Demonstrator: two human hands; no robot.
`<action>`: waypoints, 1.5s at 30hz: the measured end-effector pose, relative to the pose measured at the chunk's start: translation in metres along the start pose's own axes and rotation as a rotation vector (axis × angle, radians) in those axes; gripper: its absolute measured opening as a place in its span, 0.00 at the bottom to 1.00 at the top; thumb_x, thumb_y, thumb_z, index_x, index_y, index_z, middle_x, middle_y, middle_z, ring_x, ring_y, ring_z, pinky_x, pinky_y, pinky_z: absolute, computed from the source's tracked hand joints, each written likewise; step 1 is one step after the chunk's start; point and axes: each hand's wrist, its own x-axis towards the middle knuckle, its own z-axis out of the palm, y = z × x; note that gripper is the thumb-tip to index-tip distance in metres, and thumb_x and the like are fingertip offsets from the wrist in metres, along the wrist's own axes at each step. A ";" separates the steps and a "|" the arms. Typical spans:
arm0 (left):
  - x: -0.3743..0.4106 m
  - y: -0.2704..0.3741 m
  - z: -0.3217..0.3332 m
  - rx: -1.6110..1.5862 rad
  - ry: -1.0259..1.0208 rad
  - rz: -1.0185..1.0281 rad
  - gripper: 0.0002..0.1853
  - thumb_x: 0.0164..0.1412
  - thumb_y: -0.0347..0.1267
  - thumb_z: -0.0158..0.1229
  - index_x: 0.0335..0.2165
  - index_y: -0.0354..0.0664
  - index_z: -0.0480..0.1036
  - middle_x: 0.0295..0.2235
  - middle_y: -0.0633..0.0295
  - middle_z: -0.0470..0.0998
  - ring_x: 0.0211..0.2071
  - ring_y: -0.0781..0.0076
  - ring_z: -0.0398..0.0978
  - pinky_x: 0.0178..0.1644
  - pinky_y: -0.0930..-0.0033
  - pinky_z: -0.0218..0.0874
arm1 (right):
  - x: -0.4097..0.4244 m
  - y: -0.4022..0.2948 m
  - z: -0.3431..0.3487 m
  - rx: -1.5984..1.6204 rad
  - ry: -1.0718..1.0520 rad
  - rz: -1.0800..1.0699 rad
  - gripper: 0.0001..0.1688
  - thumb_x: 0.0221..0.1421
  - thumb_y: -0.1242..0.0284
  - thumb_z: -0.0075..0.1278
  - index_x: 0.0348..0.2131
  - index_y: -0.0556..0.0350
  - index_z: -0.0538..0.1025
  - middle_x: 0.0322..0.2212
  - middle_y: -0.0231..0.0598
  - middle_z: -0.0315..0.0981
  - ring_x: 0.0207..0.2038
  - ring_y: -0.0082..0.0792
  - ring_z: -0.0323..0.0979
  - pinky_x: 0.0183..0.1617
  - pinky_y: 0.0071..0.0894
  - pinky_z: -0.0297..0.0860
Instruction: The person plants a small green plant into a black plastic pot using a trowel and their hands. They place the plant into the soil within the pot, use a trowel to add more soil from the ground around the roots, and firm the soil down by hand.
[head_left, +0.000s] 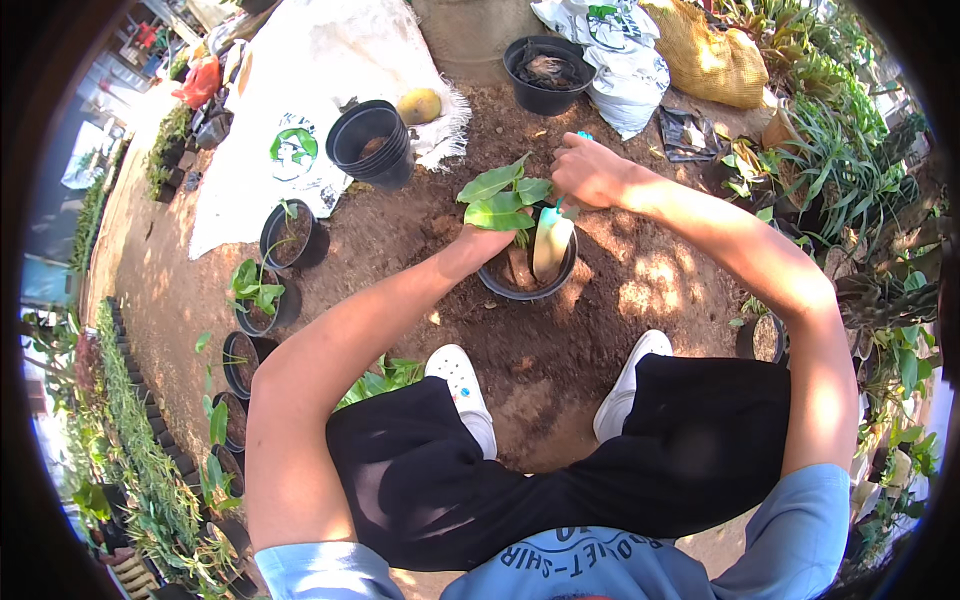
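A black plastic pot (526, 295) with soil in it stands on the ground in front of my feet. My right hand (590, 174) grips the teal handle of a garden trowel (553, 246). The trowel's blade points down into the pot, its tip against the soil on the right side. Over the pot's far left rim, my left hand (489, 244) holds a leafy green plant (499, 211) by its lower stems. Broad leaves hide most of my left fingers and the base of the plant.
A stack of black pots (373, 150) and a yellowish fruit (419, 106) rest by a white woven sack (330, 67). Potted seedlings (257, 289) line the left. Another black pot (547, 94), white bags (626, 75) and a yellow mesh sack (705, 56) lie ahead.
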 end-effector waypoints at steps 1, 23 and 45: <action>0.001 0.006 -0.001 -0.060 0.000 0.000 0.12 0.62 0.34 0.57 0.43 0.44 0.76 0.38 0.60 0.79 0.40 0.65 0.76 0.43 0.61 0.67 | -0.001 -0.002 -0.001 -0.016 -0.020 0.000 0.05 0.49 0.58 0.58 0.27 0.29 0.82 0.26 0.20 0.75 0.40 0.26 0.72 0.47 0.31 0.58; -0.008 -0.028 0.001 -0.355 -0.121 0.018 0.17 0.69 0.38 0.44 0.51 0.43 0.67 0.45 0.60 0.74 0.48 0.67 0.72 0.54 0.62 0.64 | 0.004 -0.029 -0.028 -0.220 0.169 0.079 0.07 0.46 0.65 0.54 0.21 0.38 0.81 0.24 0.23 0.78 0.42 0.28 0.72 0.53 0.31 0.56; 0.028 0.010 0.004 0.149 -0.186 0.177 0.12 0.55 0.33 0.62 0.40 0.45 0.78 0.37 0.56 0.79 0.38 0.60 0.77 0.42 0.57 0.69 | -0.048 -0.035 -0.050 0.033 -0.175 0.312 0.08 0.47 0.62 0.60 0.25 0.44 0.82 0.23 0.34 0.79 0.32 0.35 0.79 0.41 0.37 0.62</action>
